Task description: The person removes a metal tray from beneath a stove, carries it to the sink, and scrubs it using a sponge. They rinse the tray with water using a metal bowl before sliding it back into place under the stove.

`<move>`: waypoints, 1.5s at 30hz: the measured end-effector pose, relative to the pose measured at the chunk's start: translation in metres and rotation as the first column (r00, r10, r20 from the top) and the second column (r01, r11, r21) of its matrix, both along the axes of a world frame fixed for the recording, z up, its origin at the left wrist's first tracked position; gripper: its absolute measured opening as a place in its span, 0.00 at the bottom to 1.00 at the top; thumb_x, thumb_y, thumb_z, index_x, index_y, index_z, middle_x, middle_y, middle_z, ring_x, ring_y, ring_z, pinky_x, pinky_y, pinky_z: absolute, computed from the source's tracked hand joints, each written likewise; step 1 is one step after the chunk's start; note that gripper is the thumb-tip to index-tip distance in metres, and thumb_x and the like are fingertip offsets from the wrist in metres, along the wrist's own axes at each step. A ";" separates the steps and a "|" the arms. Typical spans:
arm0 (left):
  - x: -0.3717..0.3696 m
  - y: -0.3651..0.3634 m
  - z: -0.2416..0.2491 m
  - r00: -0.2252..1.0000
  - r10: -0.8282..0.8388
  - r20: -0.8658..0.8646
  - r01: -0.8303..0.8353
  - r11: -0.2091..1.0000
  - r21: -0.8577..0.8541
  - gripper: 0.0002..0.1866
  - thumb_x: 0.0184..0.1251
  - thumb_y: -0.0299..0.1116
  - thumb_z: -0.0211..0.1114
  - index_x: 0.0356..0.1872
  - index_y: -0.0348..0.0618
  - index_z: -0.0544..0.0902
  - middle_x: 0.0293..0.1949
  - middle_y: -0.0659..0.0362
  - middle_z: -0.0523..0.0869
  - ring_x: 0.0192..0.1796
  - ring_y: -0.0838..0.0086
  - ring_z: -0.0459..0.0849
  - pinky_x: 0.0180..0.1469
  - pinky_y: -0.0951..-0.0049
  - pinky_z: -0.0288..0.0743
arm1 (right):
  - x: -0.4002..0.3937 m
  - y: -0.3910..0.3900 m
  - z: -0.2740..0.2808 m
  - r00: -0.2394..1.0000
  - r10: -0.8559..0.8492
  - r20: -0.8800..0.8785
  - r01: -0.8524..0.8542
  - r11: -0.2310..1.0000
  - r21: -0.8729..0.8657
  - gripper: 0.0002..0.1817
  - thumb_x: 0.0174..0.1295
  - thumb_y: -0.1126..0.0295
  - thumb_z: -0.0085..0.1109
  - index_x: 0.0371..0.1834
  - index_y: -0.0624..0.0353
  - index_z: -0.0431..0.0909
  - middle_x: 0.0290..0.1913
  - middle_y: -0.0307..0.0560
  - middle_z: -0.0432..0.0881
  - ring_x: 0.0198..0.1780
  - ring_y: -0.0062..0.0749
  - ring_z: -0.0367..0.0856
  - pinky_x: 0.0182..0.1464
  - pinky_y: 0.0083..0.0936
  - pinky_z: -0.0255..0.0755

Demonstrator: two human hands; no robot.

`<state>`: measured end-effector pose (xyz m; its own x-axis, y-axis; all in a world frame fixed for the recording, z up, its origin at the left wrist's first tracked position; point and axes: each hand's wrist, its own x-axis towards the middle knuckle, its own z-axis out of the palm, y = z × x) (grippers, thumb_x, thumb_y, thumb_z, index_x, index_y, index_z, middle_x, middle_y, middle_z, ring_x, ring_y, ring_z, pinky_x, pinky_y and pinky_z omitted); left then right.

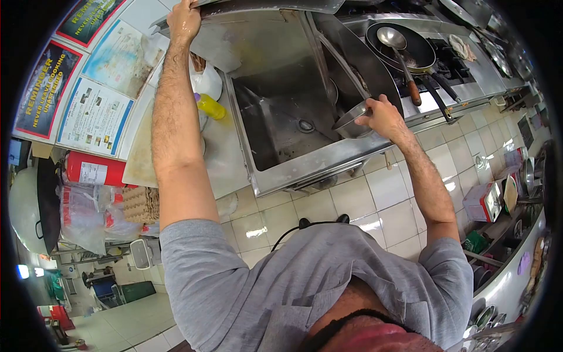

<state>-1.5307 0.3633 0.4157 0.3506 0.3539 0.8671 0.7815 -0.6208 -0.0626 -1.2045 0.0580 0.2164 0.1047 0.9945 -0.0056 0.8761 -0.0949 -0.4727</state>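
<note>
My left hand (184, 23) reaches far forward with its fingers wrapped over the edge of a raised metal lid (270, 7). Below it lies a deep stainless steel basin (267, 132), with a round drain in its stained floor. My right hand (384, 120) is closed on the rim of a small metal bowl (353, 122), which is tilted at the basin's right front corner. A long metal bar (343, 64) slants down toward that hand from the back. The basin's far side is partly hidden under the lid.
To the right, a ladle (392, 39) with a wooden handle lies over black frying pans (425, 63) on the gas stove (463, 79). A yellow bottle (210, 107) lies on the left counter (220, 167). Egg trays (141, 203) sit farther left. Tiled floor (352, 196) runs below.
</note>
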 end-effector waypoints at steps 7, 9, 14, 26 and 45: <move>-0.035 0.013 0.002 0.990 -0.140 -0.022 0.136 0.982 -0.133 0.10 0.61 0.31 0.53 0.37 0.38 0.79 0.36 0.47 0.81 0.43 0.57 0.77 0.47 0.64 0.69 | -0.005 0.050 -0.058 0.991 0.071 0.110 -0.072 0.997 0.004 0.23 0.46 0.60 0.68 0.45 0.58 0.75 0.50 0.64 0.67 0.42 0.57 0.79 0.46 0.42 0.75; -0.037 -0.005 0.003 0.967 -0.120 0.226 0.202 0.900 -0.386 0.11 0.62 0.34 0.55 0.39 0.37 0.78 0.39 0.49 0.80 0.46 0.62 0.77 0.50 0.66 0.68 | -0.012 0.072 -0.074 0.991 0.075 0.114 -0.077 0.997 0.007 0.24 0.46 0.61 0.67 0.47 0.57 0.75 0.51 0.65 0.66 0.43 0.56 0.79 0.47 0.41 0.75; -0.059 -0.012 -0.005 0.949 -0.122 0.291 0.248 0.859 -0.449 0.12 0.66 0.38 0.54 0.41 0.40 0.77 0.51 0.52 0.75 0.54 0.68 0.72 0.58 0.69 0.62 | -0.022 0.156 -0.147 0.996 0.094 0.005 -0.092 0.990 -0.103 0.26 0.49 0.59 0.66 0.50 0.58 0.73 0.54 0.65 0.62 0.47 0.56 0.77 0.50 0.41 0.73; -0.103 -0.006 -0.006 0.732 -0.074 0.677 0.597 0.548 -0.585 0.05 0.67 0.35 0.55 0.36 0.47 0.70 0.59 0.61 0.67 0.47 0.75 0.74 0.47 0.72 0.73 | -0.066 0.290 -0.325 0.999 -0.022 -0.038 0.016 0.989 -0.146 0.23 0.51 0.72 0.61 0.53 0.53 0.72 0.66 0.59 0.52 0.55 0.59 0.71 0.52 0.42 0.73; -0.021 -0.011 -0.004 0.900 -0.148 0.411 0.315 0.872 -0.374 0.10 0.65 0.36 0.53 0.36 0.40 0.77 0.50 0.51 0.77 0.55 0.65 0.72 0.57 0.68 0.62 | -0.056 0.184 -0.030 0.888 0.247 -0.389 0.080 0.749 0.658 0.19 0.45 0.62 0.70 0.36 0.59 0.74 0.60 0.58 0.63 0.46 0.49 0.76 0.45 0.35 0.74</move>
<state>-1.5514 0.3526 0.4121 0.1643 0.6606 0.7326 0.5265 -0.6867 0.5012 -1.2606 0.2419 0.1861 0.1701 0.7740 0.6099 0.5556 0.4359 -0.7081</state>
